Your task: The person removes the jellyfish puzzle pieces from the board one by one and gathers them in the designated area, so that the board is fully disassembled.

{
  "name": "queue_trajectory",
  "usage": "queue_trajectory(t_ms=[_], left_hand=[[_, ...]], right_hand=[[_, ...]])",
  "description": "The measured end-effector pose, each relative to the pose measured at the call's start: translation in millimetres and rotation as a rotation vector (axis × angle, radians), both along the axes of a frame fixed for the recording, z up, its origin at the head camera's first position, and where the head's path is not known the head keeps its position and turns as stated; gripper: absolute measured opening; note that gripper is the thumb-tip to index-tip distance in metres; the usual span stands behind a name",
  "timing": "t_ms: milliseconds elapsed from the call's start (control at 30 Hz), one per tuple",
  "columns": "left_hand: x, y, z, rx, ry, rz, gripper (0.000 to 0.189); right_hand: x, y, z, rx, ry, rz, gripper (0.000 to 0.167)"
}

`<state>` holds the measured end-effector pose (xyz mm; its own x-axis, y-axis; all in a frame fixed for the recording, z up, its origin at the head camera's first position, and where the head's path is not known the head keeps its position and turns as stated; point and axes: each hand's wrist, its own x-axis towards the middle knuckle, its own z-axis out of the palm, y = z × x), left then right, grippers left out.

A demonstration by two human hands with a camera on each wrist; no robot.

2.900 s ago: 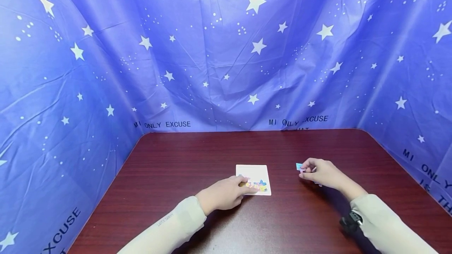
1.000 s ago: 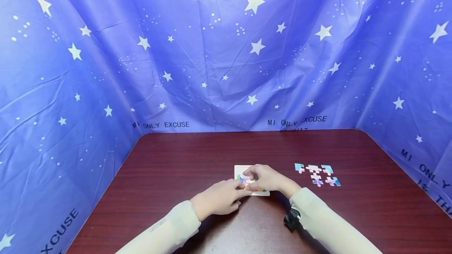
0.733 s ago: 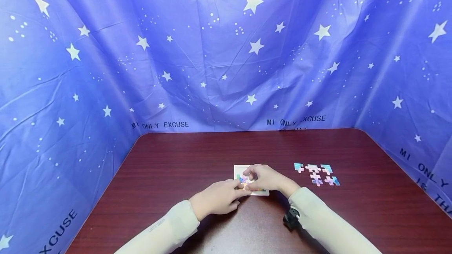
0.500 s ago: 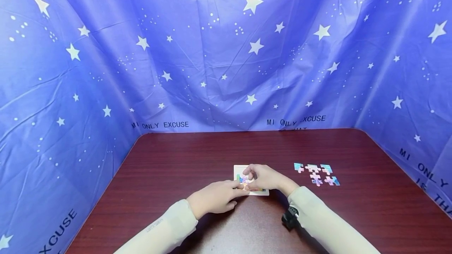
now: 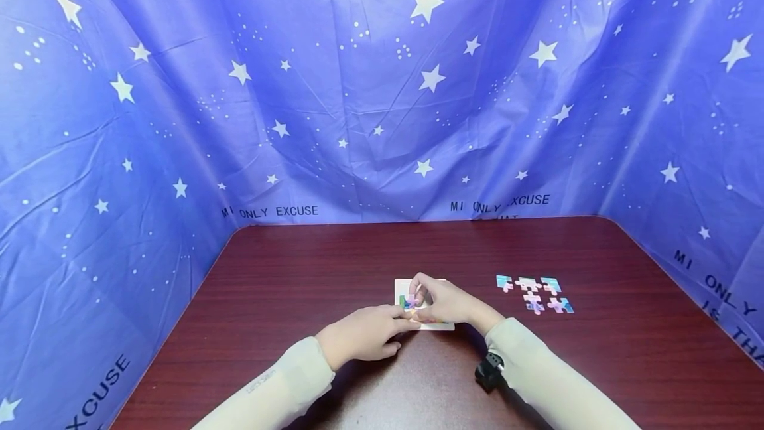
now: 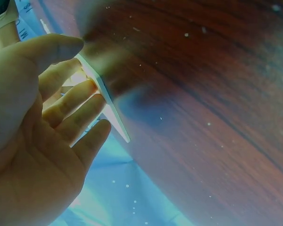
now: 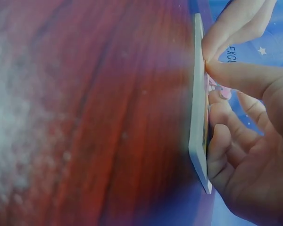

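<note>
A small white-rimmed puzzle board (image 5: pixel 440 326) lies on the table, with colourful pieces set in its lower part. My left hand (image 5: pixel 361 334) rests its nearly straight fingers on the board's left side; the left wrist view shows those fingers (image 6: pixel 75 106) along the board's edge. My right hand (image 5: pixel 447 300) is over the board, pinching a pink-purple puzzle piece (image 5: pixel 410 300) at its left part. In the right wrist view, this puzzle piece (image 7: pixel 224 92) stands tilted up by the fingers. Both hands hide much of the board's picture.
To the right lie several loose puzzle pieces (image 5: pixel 534 302) with pink and blue print, loosely grouped. They sit on a dark red wooden table (image 5: pixel 310 264). A blue star-printed cloth (image 5: pixel 358 85) hangs round its back and sides.
My right hand has moved left from the loose pieces to the board with a puzzle piece. During the last second its fingers shift slightly there. My left hand stays at the board.
</note>
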<state>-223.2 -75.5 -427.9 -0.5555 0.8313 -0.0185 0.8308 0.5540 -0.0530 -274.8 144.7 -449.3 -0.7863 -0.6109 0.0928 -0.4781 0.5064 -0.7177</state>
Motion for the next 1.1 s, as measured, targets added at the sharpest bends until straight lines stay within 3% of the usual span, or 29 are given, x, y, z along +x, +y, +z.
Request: queue_trajectory(t_ms=[267, 533, 1100], left_hand=[[-1.4, 0.0, -1.8, -0.006, 0.005, -0.008, 0.051], [-2.2, 0.2, -2.6, -0.003, 0.003, -0.008, 0.050], [-0.8, -0.1, -1.2, -0.005, -0.007, 0.004, 0.049]], right_hand=[[0.8, 1.3, -1.8, -0.041, 0.086, 0.013, 0.011], [-1.8, 5.9, -2.7, -0.031, -0.043, -0.058, 0.008], [1.2, 29.2, 3.7, -0.107, -0.117, -0.123, 0.014]])
